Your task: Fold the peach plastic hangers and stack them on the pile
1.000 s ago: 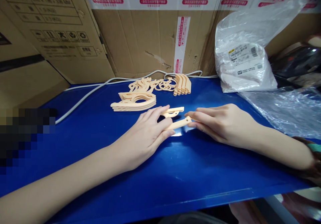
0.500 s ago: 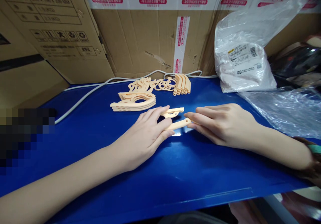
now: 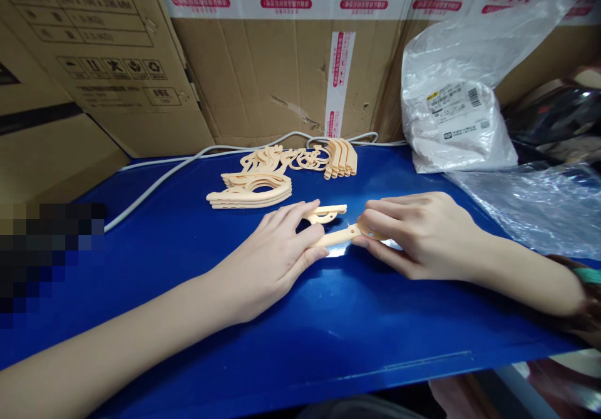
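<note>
left hand (image 3: 286, 238) pinching 1 cream plastic arm (image 3: 334, 238), right hand (image 3: 422, 236) pinching 1 cream holed piece (image 3: 377, 234), ends pretty much meeting between the hands | 1 stack of cream parts (image 3: 248, 201) just past the left hand, too overlapped to count | 1 white bag (image 3: 462, 121) beyond the right

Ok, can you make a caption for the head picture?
Left hand and right hand hold cream parts at a blue table.

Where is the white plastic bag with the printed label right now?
In the head view, the white, labelled plastic bag sits upper right on the blue tabletop, beyond the right hand, in front of brown cardboard.
</note>
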A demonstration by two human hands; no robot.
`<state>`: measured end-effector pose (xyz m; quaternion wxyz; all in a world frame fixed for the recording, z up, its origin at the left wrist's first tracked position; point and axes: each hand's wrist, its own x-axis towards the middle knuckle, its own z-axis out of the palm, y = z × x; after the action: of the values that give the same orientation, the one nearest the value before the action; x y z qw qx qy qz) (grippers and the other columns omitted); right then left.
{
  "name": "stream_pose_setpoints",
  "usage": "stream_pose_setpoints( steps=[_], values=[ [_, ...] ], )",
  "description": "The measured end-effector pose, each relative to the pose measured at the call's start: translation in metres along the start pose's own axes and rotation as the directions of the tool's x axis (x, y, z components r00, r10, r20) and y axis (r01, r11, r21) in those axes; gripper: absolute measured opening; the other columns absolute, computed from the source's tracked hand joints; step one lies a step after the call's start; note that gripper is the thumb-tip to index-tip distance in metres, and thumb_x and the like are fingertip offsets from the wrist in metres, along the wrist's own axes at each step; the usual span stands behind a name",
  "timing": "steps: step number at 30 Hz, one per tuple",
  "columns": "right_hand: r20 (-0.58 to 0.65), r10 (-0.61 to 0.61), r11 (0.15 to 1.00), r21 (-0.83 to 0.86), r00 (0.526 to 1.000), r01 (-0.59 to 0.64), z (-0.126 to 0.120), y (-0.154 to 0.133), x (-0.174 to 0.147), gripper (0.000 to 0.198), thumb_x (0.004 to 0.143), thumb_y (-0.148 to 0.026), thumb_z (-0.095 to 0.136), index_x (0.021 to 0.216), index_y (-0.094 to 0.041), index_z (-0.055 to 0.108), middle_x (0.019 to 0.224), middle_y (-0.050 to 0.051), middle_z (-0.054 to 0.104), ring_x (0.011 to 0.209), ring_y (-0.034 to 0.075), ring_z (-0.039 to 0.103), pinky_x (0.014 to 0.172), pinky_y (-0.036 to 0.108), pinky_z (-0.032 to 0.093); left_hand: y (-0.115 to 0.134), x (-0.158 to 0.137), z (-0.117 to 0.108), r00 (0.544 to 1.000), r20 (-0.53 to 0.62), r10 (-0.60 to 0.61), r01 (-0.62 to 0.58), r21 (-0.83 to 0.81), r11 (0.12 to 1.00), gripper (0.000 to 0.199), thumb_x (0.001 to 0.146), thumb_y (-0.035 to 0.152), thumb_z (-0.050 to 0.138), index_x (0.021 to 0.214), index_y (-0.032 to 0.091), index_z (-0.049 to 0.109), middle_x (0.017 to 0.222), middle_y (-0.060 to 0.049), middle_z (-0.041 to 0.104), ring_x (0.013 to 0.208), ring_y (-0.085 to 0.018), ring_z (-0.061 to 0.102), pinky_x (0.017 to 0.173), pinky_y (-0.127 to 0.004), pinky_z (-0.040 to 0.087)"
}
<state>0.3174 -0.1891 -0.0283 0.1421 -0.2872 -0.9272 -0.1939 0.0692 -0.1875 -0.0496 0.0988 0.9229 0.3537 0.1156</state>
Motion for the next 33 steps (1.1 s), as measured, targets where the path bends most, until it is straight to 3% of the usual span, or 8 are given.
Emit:
stream_pose_setpoints(
  steps=[16,33],
  values=[
    [0.104,0.088,0.960,0.258,0.991,-0.112,-0.0029,0.0037,0.0015,0.040,0.099,-0.036,0.041,0.067,-0.017,0.055,0.062,-0.002,0.050,0.051,0.008,0.044,0.052,0.026,0.026,0.0005,0.0008,-0.0023,1.000,0.010,-0.001,0.001,-0.012,1.000,0.045,0.105,0.043,0.023,0.126,0.023,0.056,0.154,-0.010,0.036,0.144,-0.026,0.027,0.116,-0.054,0.028],
    [0.062,0.080,0.975,0.203,0.995,-0.091,-0.0033,0.0035,0.0009,0.041,0.098,-0.035,0.045,0.062,-0.018,0.052,0.060,-0.003,0.048,0.050,0.008,0.041,0.051,0.027,0.023,0.0018,0.0015,-0.0029,1.000,0.013,-0.011,0.011,-0.032,0.999,0.045,0.104,0.044,0.024,0.123,0.022,0.059,0.154,-0.010,0.036,0.143,-0.028,0.029,0.115,-0.054,0.029]
  ],
)
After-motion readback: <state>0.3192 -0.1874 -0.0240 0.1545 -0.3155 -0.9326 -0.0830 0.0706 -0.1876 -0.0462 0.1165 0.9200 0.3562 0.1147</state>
